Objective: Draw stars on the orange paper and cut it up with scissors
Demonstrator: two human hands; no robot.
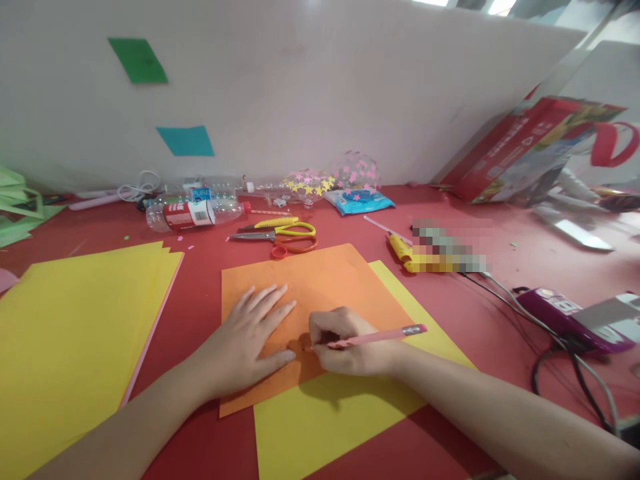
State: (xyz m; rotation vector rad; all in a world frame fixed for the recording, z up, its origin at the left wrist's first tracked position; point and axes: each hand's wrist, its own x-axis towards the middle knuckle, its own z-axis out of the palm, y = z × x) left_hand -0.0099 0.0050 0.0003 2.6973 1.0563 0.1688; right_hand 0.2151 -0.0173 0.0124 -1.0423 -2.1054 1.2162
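Observation:
My right hand (347,341) is closed around a pink pencil (383,337), whose eraser end points right. The pencil's tip is down at an orange sheet of paper (330,280), partly hidden by my fingers. Fingers spread, my left hand (257,333) lies flat on the left part of that sheet. Beneath the orange sheet is a yellow sheet (320,427), turned at an angle so that its lower and right parts stick out. Any marks on the orange paper are too faint to make out.
A stack of yellow paper (85,320) lies at left. Beyond the sheets are scissors (280,235), a red-capped plastic bottle (193,215) and a blue packet (363,202). To the right are a yellow glue gun (400,249), cables (500,293) and a purple box (575,320).

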